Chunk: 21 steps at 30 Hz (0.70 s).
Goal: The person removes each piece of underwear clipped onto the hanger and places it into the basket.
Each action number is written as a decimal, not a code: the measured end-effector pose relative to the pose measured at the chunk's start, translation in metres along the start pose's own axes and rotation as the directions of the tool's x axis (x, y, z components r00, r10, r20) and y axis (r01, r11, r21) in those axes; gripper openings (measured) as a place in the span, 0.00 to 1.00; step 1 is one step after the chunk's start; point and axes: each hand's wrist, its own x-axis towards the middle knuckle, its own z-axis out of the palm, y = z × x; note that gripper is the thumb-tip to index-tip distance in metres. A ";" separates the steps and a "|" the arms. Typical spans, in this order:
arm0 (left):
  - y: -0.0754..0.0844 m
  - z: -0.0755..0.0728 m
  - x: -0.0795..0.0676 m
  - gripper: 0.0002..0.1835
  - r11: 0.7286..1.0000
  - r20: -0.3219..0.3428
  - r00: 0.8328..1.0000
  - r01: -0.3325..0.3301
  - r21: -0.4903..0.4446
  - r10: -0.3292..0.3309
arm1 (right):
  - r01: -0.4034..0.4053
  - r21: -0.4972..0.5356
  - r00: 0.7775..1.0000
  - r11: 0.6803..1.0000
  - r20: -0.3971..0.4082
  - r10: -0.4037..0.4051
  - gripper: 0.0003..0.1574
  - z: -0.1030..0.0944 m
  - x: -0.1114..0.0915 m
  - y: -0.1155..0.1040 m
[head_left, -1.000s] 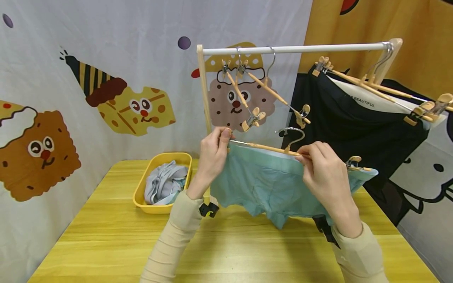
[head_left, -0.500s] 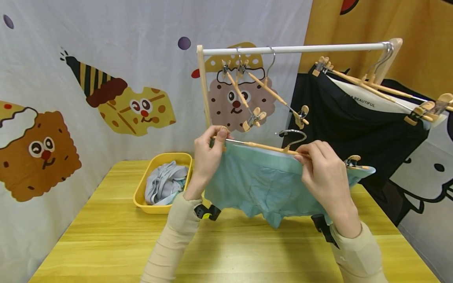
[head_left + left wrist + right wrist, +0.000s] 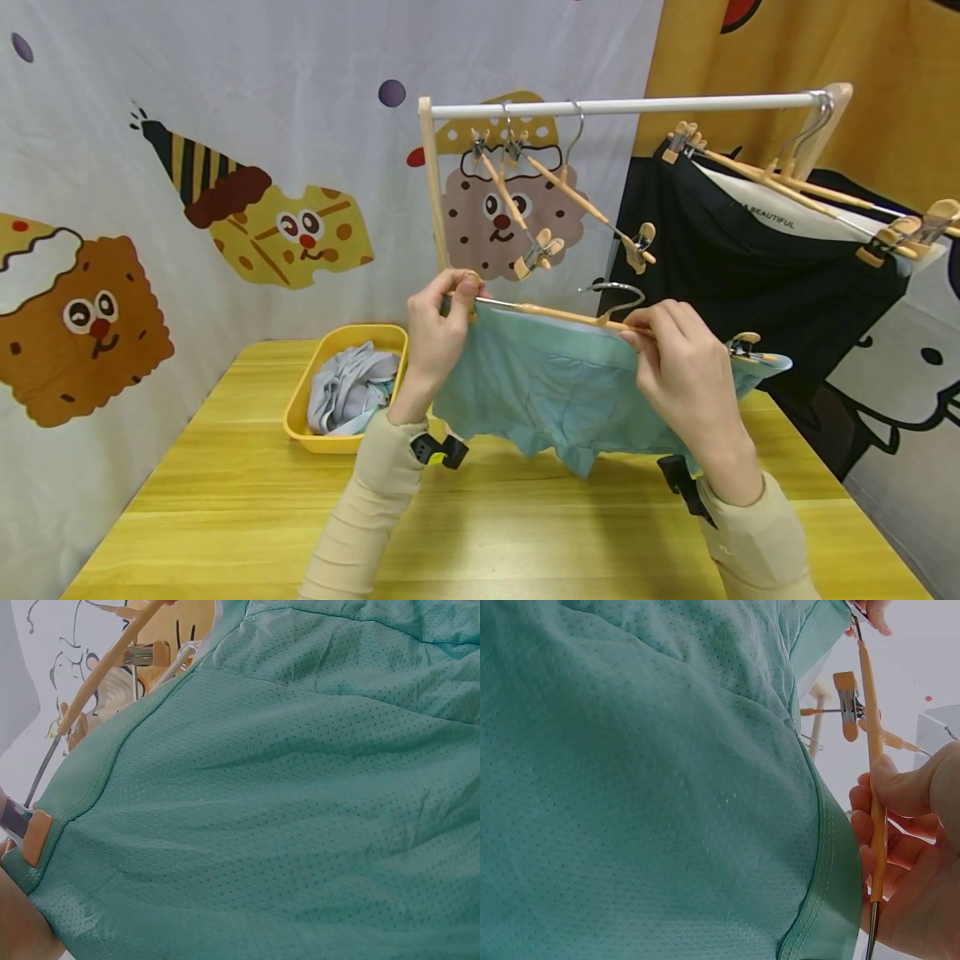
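Observation:
A wooden clip hanger (image 3: pixel 555 313) is held up in front of the rack, and light green boxer briefs (image 3: pixel 555 392) hang from it by the waistband. At its left end, my left hand (image 3: pixel 437 337) pinches the clip between thumb and fingers. That orange-tipped clip (image 3: pixel 36 838) is clamped on the waistband corner in the left wrist view. My right hand (image 3: pixel 693 375) grips the bar right of the hook; the right wrist view shows thumb and fingers around the bar (image 3: pixel 875 750). The right end's clip (image 3: pixel 744 343) sits on the waistband's other end.
Behind stands a rack with a white rail (image 3: pixel 630 107). Two bare clip hangers (image 3: pixel 566 190) hang at its left; black garments (image 3: pixel 720 250) hang at its right. A yellow basket (image 3: pixel 291 408) with crumpled grey cloth (image 3: pixel 348 387) stands left on the wooden table (image 3: pixel 225 500).
My left hand has moved a little to the left with the hanger's left end. The hanger and boxer briefs have shifted slightly left too, with the right hand still on the bar.

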 end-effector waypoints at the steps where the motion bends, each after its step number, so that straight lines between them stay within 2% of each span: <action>1: 0.000 0.000 0.000 0.13 1.000 -0.002 1.000 -0.004 0.002 0.004 | -0.002 -0.001 1.000 1.000 0.002 0.002 0.06 0.000 0.000 0.000; 21: -0.003 -0.001 -0.002 0.14 0.999 -0.024 0.999 -0.032 0.008 0.032 | -0.013 -0.010 1.000 1.000 0.024 0.013 0.06 0.001 -0.001 -0.001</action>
